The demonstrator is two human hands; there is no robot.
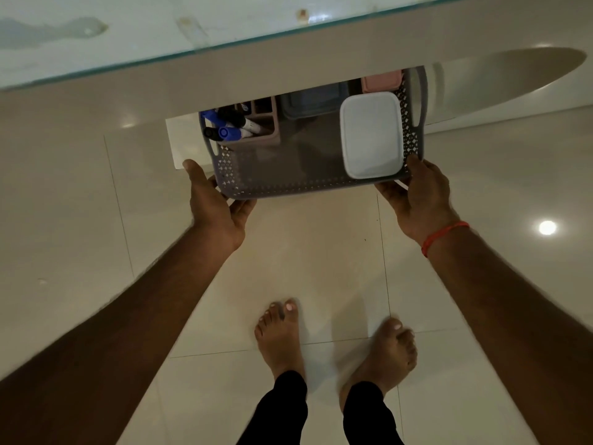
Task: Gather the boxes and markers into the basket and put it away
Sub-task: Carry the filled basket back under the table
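Note:
A grey perforated basket (288, 184) sits half under the glass-topped table (224, 69). Inside it a white lidded box (370, 134) lies at the right, with a grey box (313, 102) and a pink box (382, 80) behind it, partly hidden by the table edge. At the left of the basket, a brownish holder (256, 138) carries several blue and black markers (224, 126). My left hand (213, 203) grips the basket's near left corner. My right hand (417, 197) grips the near right corner.
The table edge runs across the upper view above the basket. Glossy cream floor tiles (321, 268) spread below, with my two bare feet (333, 345) standing close behind the basket. A white shelf or table base (183, 139) shows beside the basket's left end.

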